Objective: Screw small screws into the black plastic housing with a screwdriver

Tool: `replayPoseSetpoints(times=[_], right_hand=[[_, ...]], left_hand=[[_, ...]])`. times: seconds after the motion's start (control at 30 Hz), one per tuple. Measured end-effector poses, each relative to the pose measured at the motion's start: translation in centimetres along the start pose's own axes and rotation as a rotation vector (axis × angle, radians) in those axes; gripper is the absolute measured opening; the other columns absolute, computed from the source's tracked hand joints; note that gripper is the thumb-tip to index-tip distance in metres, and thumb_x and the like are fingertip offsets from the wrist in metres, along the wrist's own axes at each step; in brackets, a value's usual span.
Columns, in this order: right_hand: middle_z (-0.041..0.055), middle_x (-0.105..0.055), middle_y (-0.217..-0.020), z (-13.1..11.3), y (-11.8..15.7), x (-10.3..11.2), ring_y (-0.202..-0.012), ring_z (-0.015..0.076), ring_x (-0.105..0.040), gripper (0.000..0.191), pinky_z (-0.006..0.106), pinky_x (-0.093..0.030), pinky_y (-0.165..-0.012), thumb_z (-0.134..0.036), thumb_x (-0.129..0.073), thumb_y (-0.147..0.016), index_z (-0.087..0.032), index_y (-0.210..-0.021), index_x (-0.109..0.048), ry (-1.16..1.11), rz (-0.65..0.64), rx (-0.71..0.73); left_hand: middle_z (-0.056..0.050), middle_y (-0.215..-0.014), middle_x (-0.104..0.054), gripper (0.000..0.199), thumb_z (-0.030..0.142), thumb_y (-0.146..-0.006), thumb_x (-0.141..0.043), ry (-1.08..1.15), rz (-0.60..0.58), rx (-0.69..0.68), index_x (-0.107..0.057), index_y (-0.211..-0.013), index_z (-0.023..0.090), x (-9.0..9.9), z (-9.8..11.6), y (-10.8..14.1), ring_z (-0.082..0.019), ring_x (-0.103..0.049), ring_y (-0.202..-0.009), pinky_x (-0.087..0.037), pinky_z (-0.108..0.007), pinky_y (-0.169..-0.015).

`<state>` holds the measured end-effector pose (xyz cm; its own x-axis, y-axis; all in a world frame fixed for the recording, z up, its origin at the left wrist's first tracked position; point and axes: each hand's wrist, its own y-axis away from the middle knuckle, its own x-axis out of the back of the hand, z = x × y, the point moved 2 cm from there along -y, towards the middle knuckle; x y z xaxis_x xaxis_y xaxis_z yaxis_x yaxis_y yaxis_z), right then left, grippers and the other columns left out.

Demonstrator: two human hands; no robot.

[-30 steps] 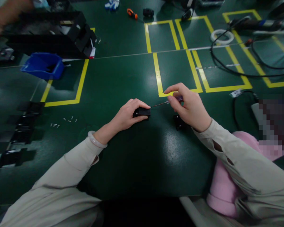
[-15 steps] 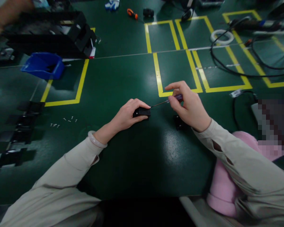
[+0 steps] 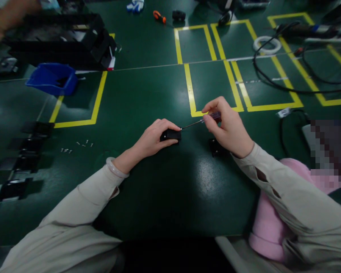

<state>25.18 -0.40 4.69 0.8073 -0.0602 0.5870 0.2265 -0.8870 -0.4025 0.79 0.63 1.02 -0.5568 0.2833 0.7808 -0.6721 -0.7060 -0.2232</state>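
Thumb and fingers of my left hand (image 3: 155, 137) grip a small black block (image 3: 172, 135) on the green tabletop. My right hand (image 3: 226, 127) is closed round the handle of a screwdriver (image 3: 196, 123). Its thin shaft points left, and the tip meets the block's right end near my left fingertips; any screw there is too small to make out. Just below my right hand lies a second black part (image 3: 214, 147) with small bright spots, partly hidden by the hand. Several loose screws (image 3: 86, 143) are scattered to the left of my left hand.
A blue bin (image 3: 52, 79) stands at the left before a black rack (image 3: 59, 41), where another person's arm (image 3: 5, 22) reaches in. Black parts (image 3: 27, 155) line the left side. An orange-handled screwdriver (image 3: 159, 16), a white ring (image 3: 266, 44) and black cables (image 3: 284, 88) lie farther back.
My right index finger, raised and stretched out before, has curled down toward the screwdriver handle. The left hand and the black block stay in place.
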Motion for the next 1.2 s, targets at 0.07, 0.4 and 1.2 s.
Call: replayPoseSetpoints(times=[0.07,0.4,1.2], right_hand=[[-0.003,-0.056,-0.072,0.0,-0.04,0.02,-0.058,0.0099,-0.055,0.008,0.027,-0.04,-0.057,-0.027,-0.057,-0.092,-0.021,-0.089,-0.052,-0.001,0.001,-0.007],[-0.0039,-0.057,-0.073,-0.02,-0.03,-0.13,-0.057,0.0102,-0.058,0.012,0.027,-0.044,-0.057,-0.019,-0.056,-0.09,-0.023,-0.1,-0.052,-0.041,0.0,-0.014],[-0.0059,-0.05,-0.058,-0.21,-0.06,-0.02,-0.049,0.0088,-0.05,0.018,0.027,-0.036,-0.053,-0.036,-0.052,-0.097,-0.022,-0.086,-0.053,-0.034,-0.018,-0.014]], left_hand=[[-0.006,-0.116,-0.067,0.028,0.035,-0.094,-0.066,-0.004,0.005,-0.007,-0.06,-0.117,0.02,0.0,-0.01,-0.02,-0.021,-0.06,-0.106,-0.045,-0.035,-0.092],[-0.005,-0.116,-0.067,0.029,0.038,-0.094,-0.065,-0.012,0.012,-0.015,-0.06,-0.117,0.021,-0.09,-0.08,-0.08,-0.021,-0.061,-0.106,-0.045,-0.034,-0.092],[-0.005,-0.116,-0.068,0.029,0.039,-0.094,-0.065,-0.009,0.011,0.005,-0.061,-0.117,0.021,0.02,-0.03,-0.09,-0.021,-0.061,-0.106,-0.045,-0.035,-0.092]])
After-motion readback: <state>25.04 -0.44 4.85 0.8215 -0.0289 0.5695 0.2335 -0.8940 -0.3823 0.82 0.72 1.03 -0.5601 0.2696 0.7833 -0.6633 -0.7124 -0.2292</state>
